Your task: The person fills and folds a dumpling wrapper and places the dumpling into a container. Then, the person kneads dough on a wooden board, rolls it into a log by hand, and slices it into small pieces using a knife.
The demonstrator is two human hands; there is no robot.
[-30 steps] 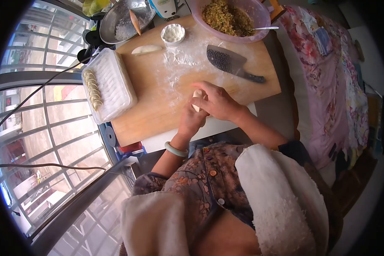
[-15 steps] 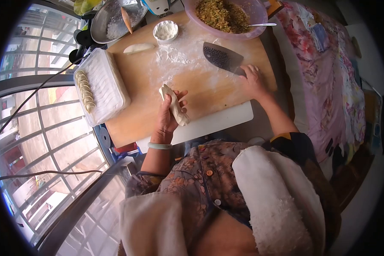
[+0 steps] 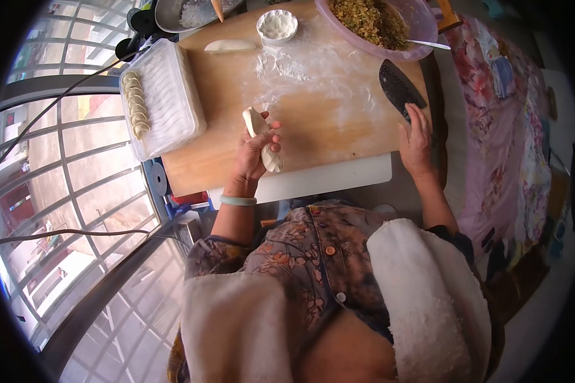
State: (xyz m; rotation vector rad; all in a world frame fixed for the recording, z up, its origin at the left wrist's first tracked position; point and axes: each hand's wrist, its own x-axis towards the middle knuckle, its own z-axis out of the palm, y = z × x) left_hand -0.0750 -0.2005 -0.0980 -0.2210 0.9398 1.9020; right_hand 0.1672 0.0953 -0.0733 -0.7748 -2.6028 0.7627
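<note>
My left hand [image 3: 254, 153] is closed around a pale roll of dough [image 3: 254, 120], held up over the near left part of the wooden board [image 3: 227, 102]. The dough's ends stick out above and below my fingers. By the board's right edge, my right hand [image 3: 416, 142] has its fingers and thumb at the handle end of a broad kitchen knife [image 3: 395, 83]. The knife's dark blade points away from me, over the board. My fingers largely hide its handle. Farther back lies a second strip of dough [image 3: 230, 46], beside a small white bowl of flour [image 3: 277, 27].
A plastic tray [image 3: 188, 96] on the left holds a row of shaped dumplings [image 3: 135, 102]. At the back right stands a pink bowl [image 3: 428, 19] of chopped filling [image 3: 370, 22] with a spoon. A metal basin [image 3: 166, 19] is at the back left. Loose flour [image 3: 284, 64] covers mid-board.
My right hand and the knife have moved right to the board's edge, and the blade has turned to point more directly away. My left hand still holds the dough. The camera view has shifted.
</note>
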